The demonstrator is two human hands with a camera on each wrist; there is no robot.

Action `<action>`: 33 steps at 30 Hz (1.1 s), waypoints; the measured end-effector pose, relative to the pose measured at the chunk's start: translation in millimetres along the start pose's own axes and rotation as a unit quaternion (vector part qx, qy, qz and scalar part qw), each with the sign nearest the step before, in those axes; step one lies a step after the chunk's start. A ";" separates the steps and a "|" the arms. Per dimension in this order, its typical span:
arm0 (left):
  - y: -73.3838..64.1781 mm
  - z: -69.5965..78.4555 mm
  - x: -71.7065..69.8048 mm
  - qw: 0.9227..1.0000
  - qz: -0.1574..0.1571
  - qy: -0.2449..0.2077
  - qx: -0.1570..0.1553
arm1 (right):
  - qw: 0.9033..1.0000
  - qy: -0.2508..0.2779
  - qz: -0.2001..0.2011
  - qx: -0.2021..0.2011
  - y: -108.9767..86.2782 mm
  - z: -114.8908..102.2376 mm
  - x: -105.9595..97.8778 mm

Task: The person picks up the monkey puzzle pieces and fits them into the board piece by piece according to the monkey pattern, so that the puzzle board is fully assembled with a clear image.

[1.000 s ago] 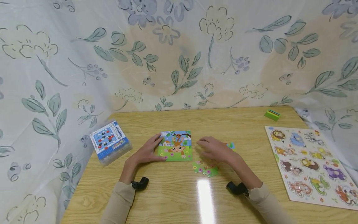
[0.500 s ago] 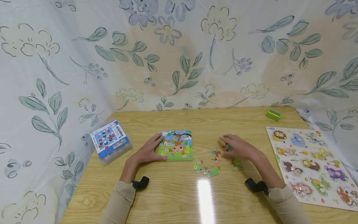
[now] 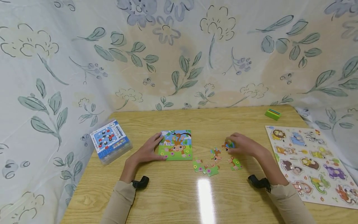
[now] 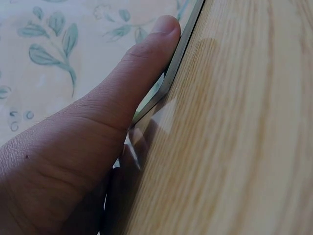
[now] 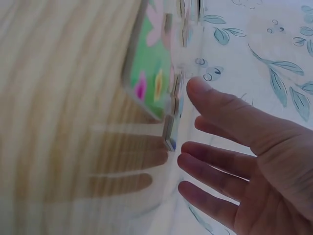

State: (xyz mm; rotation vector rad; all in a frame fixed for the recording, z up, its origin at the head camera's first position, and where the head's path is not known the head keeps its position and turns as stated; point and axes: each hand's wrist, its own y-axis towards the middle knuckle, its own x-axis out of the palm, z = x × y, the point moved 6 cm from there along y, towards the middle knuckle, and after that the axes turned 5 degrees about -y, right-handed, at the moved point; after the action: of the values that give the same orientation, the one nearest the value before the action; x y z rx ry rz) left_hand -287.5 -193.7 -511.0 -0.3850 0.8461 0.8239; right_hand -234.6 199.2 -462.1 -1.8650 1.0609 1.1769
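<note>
My left hand rests at the left side of a square monkey-picture puzzle board, its thumb lying along the near-left corner. In the left wrist view that thumb overlaps the board's thin edge. To the right, loose jigsaw pieces lie spread on the table: a joined pair with flowers, a monkey-face piece and a monkey-arm piece. My right hand hovers around another piece, thumb and fingers spread either side of it. The right wrist view shows the fingertips apart from the thumb, pinching nothing.
A boxed molecule-model set stands at the table's left edge. At the right lies a large animal peg board, with a small green block behind it. Floral cloth hangs behind the wooden table.
My right hand has moved right, away from beside the board to the rightmost pieces, uncovering the pieces beneath it. The left hand and the board have stayed in place.
</note>
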 end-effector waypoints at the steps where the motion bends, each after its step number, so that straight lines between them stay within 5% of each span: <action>1: 0.0 0.1 0.0 1.000 0.000 0.001 0.000 | 1.000 0.002 -0.002 -0.002 0.2 -0.5 0.6; 33: -0.3 0.1 0.4 1.000 0.006 0.006 0.005 | 1.000 -0.014 0.002 -0.013 -0.7 3.0 -2.9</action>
State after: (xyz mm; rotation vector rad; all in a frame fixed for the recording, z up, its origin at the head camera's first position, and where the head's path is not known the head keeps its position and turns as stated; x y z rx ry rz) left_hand -287.0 -193.6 -511.2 -0.3765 0.8642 0.8283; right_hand -235.8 202.9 -460.4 -1.8612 1.0402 1.2207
